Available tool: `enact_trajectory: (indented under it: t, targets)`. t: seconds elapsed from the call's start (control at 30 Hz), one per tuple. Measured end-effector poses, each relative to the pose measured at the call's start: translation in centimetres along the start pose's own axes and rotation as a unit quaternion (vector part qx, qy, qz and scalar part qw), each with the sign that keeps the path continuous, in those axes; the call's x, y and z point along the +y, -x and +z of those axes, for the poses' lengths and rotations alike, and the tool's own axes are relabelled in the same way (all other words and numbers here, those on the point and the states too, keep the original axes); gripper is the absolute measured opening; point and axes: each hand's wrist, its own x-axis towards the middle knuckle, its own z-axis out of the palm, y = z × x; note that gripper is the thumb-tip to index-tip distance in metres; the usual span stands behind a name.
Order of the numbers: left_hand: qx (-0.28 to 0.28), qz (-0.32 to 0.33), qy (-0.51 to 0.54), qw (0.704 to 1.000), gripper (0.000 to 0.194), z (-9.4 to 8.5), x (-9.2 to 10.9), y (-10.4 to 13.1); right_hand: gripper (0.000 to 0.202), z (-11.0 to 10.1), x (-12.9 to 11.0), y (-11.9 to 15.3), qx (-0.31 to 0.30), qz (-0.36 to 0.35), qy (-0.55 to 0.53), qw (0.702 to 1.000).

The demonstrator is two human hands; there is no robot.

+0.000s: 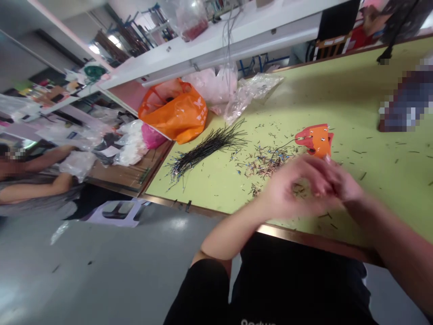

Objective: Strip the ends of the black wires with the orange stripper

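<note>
My left hand [297, 185] is blurred, raised over the near part of the table, its fingers curved towards my right hand [341, 180]. Both hands meet at the fingertips; anything between them is too smeared to make out. Just beyond them lies an orange and red tool [320, 139], partly covered by the hands. A thin dark wire [286, 145] runs leftward from it. To the left of my hands spreads a pile of short cut wire pieces [267, 163], some with blue bits. Further left, a bundle of long black wires [206, 151] rests on the table.
An orange bag [179, 113] and clear plastic bags [250, 95] stand along the back of the yellow-green table [338, 90]. At the far left another person's arms [47, 183] hold a plastic bag. A shelf [209, 52] runs behind.
</note>
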Motion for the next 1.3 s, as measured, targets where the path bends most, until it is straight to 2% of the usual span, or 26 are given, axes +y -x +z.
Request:
enact_trajectory:
  t: [0.03,0.1,0.13,0.17,0.27,0.33,0.4,0.47,0.6,0.7,0.77,0.83,0.9,0.93,1.0,1.1,1.2,1.3]
  targets:
    - [0.085,-0.004,0.043,0.995,0.031,-0.5,-1.9,-1.1,0.062,-0.1,0.1,-0.1,-0.02,0.0,-0.005,1.0]
    - [0.247,-0.027,0.112,0.962,0.033,-1.3,-5.8,-2.8,0.061,-0.5,0.4,-0.4,-0.067,0.004,-0.02,0.998]
    - [0.295,-0.04,0.121,0.947,0.035,-1.5,-7.5,-3.3,0.061,-0.7,0.6,-0.5,-0.078,0.004,-0.024,0.997]
    - [0.298,-0.055,0.125,0.945,0.035,-1.5,-8.9,-3.5,0.061,-0.9,0.8,-0.7,-0.08,0.003,-0.025,0.996]
    - [0.222,-0.091,0.141,0.961,0.046,-0.5,-10.7,-2.9,0.061,-1.1,1.2,-0.8,-0.074,0.005,-0.027,0.997]
    - [0.145,-0.105,0.128,0.975,0.053,0.5,-10.5,-2.0,0.061,-1.0,1.3,-0.8,-0.07,0.012,-0.026,0.997]
    - [0.071,-0.121,0.083,0.987,0.052,1.3,-9.9,-1.2,0.061,-1.0,1.4,-0.8,-0.063,0.02,-0.023,0.998]
    - [0.034,-0.139,0.036,0.989,0.048,1.6,-9.4,-0.6,0.061,-0.8,1.5,-0.8,-0.059,0.026,-0.017,0.998]
    - [0.069,-0.158,0.029,0.985,0.055,1.2,-9.5,-0.2,0.061,-0.1,2.0,-0.8,-0.074,0.026,-0.012,0.997]
    - [0.106,-0.152,0.104,0.977,0.059,0.6,-10.4,-0.2,0.067,0.7,1.8,-0.3,-0.099,0.016,-0.037,0.994]
    - [0.153,-0.158,0.181,0.958,0.057,-0.2,-11.5,-0.4,0.063,0.7,0.6,0.3,-0.087,-0.043,-0.076,0.992]
    - [0.24,-0.171,0.242,0.925,0.053,-1.4,-12.8,-0.5,0.056,0.0,-1.5,1.1,-0.024,-0.143,-0.143,0.979]
    - [0.324,-0.176,0.249,0.896,0.052,-2.4,-14.0,-0.6,0.064,-1.2,-3.8,1.5,0.064,-0.188,-0.221,0.955]
    - [0.342,-0.178,0.234,0.892,0.052,-2.6,-14.2,-0.6,0.07,-1.8,-4.6,1.5,0.121,-0.187,-0.229,0.948]
    - [0.296,-0.177,0.189,0.919,0.053,-2.5,-14.0,-0.5,0.064,-2.7,-5.2,1.1,0.167,-0.17,-0.172,0.956]
    - [0.193,-0.148,0.077,0.967,0.053,-1.2,-11.9,-0.2,0.052,-2.6,-3.2,-0.1,0.144,-0.148,-0.051,0.977]
    - [0.14,-0.102,-0.019,0.985,0.047,-0.1,-9.6,0.1,0.059,-1.4,0.2,-0.9,0.108,-0.129,0.011,0.986]
    - [0.107,-0.07,-0.094,0.987,0.042,0.4,-8.4,0.3,0.063,-0.4,2.6,-0.9,0.071,-0.106,0.04,0.991]
